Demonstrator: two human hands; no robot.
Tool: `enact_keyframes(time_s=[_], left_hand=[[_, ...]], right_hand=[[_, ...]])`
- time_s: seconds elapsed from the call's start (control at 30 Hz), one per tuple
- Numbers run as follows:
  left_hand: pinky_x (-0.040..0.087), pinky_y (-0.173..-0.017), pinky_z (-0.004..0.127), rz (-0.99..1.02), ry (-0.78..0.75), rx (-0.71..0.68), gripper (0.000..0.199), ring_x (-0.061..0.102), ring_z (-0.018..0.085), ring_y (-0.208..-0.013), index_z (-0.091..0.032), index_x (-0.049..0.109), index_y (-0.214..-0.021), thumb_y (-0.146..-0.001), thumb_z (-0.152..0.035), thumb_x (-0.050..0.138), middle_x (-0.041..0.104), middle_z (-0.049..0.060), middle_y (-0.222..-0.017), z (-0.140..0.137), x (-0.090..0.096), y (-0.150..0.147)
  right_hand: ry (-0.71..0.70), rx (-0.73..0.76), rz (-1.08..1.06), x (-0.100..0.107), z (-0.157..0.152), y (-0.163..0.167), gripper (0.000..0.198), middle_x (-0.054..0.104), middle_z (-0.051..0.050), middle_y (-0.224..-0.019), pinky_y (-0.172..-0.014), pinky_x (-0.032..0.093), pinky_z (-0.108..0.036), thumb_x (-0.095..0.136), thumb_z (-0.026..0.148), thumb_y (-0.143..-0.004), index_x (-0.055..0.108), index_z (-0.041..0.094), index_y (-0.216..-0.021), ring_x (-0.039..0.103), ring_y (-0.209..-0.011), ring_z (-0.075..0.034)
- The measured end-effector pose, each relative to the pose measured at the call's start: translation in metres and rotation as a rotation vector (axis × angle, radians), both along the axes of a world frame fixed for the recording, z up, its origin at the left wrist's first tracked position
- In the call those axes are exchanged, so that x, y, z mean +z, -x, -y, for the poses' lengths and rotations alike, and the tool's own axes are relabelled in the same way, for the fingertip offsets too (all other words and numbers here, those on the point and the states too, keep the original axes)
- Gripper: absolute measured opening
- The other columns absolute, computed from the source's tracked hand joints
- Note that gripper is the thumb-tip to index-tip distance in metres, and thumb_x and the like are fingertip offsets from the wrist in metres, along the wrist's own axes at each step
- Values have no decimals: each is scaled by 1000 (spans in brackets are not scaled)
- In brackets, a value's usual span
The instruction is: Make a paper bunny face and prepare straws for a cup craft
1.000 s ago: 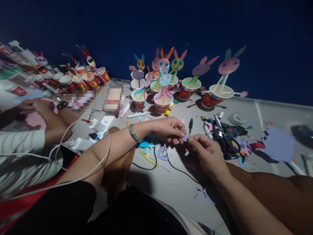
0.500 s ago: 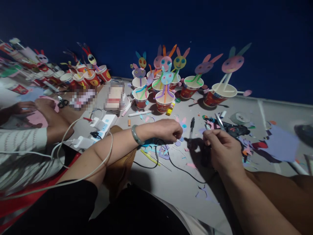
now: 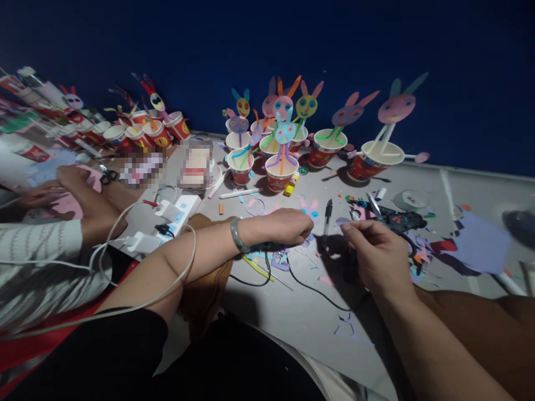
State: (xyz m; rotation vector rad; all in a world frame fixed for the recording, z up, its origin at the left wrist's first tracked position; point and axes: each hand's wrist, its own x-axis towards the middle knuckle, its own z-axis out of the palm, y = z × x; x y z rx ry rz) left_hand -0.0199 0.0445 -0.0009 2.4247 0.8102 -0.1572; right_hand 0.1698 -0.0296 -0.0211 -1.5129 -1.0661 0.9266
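Observation:
My left hand (image 3: 288,227), with a bracelet on its wrist, is closed with the fingers curled down over paper scraps. Whatever lies inside it is hidden. Thumb and forefinger of my right hand (image 3: 378,250) are pinched together, and a small purple paper piece (image 3: 341,221) shows at their tips. Between the hands lies a black-capped pen (image 3: 328,217). Just beyond my right hand are scissors (image 3: 373,205) and a black glue gun (image 3: 407,219). Pink and blue cutouts (image 3: 311,209) rest beside my left knuckles.
Paper cups with rabbit-faced paper figures (image 3: 281,177) stand along the back. A tape roll (image 3: 412,199) and purple paper sheet (image 3: 480,239) lie right. A power strip (image 3: 184,211) with cables sits left, near another person's arm (image 3: 94,203). A white cable crosses my left forearm.
My right hand has shifted slightly left, and the purple piece now shows at its fingertips. My left hand has moved slightly down, uncovering some scraps behind it.

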Motion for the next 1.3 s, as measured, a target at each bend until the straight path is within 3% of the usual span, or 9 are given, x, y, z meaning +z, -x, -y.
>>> enact_keyframes(time_s=[0.23, 0.4, 0.53, 0.67, 0.73, 0.97, 1.2, 1.3], left_hand=[[28, -62, 31, 33, 37, 63, 5, 41, 13, -63, -17, 63, -74, -76, -14, 60, 58, 2, -70, -9, 7, 7], [31, -62, 28, 175, 119, 218, 4, 46, 11, -62, -15, 62, -73, -77, -15, 66, 56, -1, -66, -24, 14, 15], [33, -62, 25, 293, 236, 358, 9, 48, 10, -60, -14, 61, -77, -79, -20, 68, 54, -3, -64, -28, 14, 19], [36, -63, 25, 334, 267, 421, 11, 49, 9, -60, -14, 61, -77, -80, -21, 68, 54, -3, -62, -25, 16, 19], [37, -64, 25, 327, 258, 422, 10, 49, 10, -61, -14, 61, -77, -80, -21, 69, 55, -2, -63, -24, 16, 20], [38, -64, 25, 305, 223, 386, 9, 51, 10, -62, -15, 61, -75, -80, -19, 68, 56, -1, -64, -28, 13, 20], [37, -64, 26, 295, 195, 359, 5, 52, 11, -63, -15, 61, -75, -76, -15, 65, 59, -1, -66, -29, 14, 21], [38, -65, 27, 290, 169, 340, 3, 53, 12, -65, -14, 63, -76, -74, -13, 65, 60, -1, -68, -30, 14, 21]], right_hand=[[6, 4, 34, 8, 2, 5, 28, 59, 2, -58, -50, 41, -26, 83, 42, -68, 67, 19, -72, 48, -51, -11], [-38, 140, 139, 3, 6, 6, 26, 62, 1, -57, -49, 42, -27, 76, 46, -77, 68, 21, -73, 52, -49, -13], [-222, 307, 442, -12, 11, 11, 18, 70, -2, -69, -61, 46, -31, 67, 36, -88, 69, 22, -77, 62, -62, -18], [-462, 641, 736, -21, 15, 21, 19, 79, -7, -96, -78, 43, -37, 56, 25, -97, 74, 22, -101, 69, -86, -21], [-519, 714, 804, -23, 15, 22, 22, 79, -8, -103, -81, 41, -38, 55, 23, -98, 73, 22, -110, 69, -89, -21], [-431, 456, 964, -22, 2, -5, 19, 73, -7, -85, -78, 37, -39, 58, 31, -95, 74, 21, -92, 63, -85, -24], [-505, 584, 1319, -14, 2, -11, 19, 71, -11, -105, -82, 31, -42, 62, 21, -90, 80, 23, -92, 55, -97, -28], [-508, 648, 1370, -14, 5, -8, 20, 70, -13, -107, -82, 31, -41, 65, 20, -85, 80, 22, -98, 54, -97, -29]])
